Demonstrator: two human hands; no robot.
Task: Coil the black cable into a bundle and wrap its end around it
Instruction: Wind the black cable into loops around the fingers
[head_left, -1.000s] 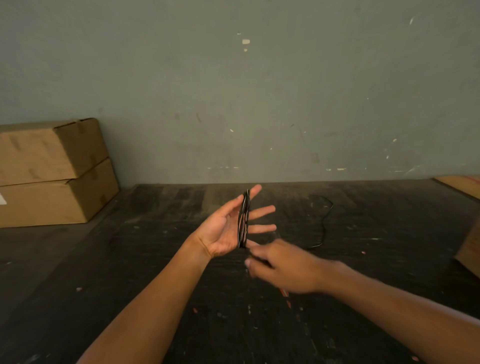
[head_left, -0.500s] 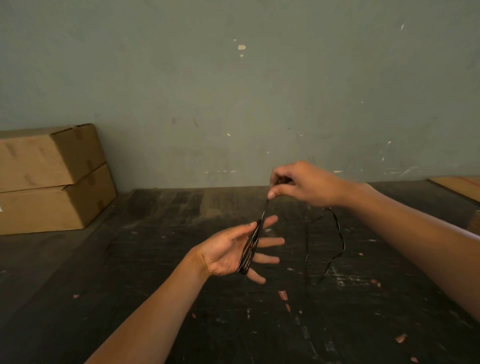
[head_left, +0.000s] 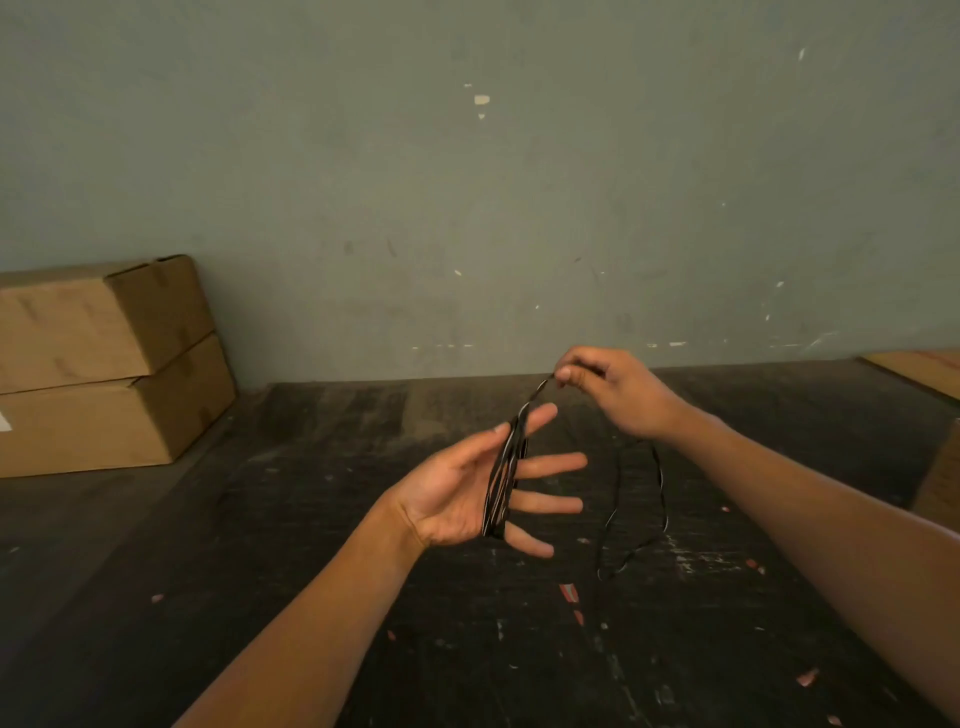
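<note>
Winding is the step in hand. Left hand (head_left: 457, 493) stays spread, grip open, with the black cable (head_left: 501, 480) looped around its fingers above the counter (head_left: 363, 597); bundle long axis runs near-vertical. Right hand (head_left: 618, 389) pinches the strand: keep it taut, laying turns side by side while slack hangs right.

Black cable (head_left: 500, 483) w/ pale glints; worktop (head_left: 363, 519) dark, nearly black, scuffed w/ pink & white flecks; brown cardboard boxes (head_left: 104, 364); wall (head_left: 467, 208) grey-green, chipped.
</note>
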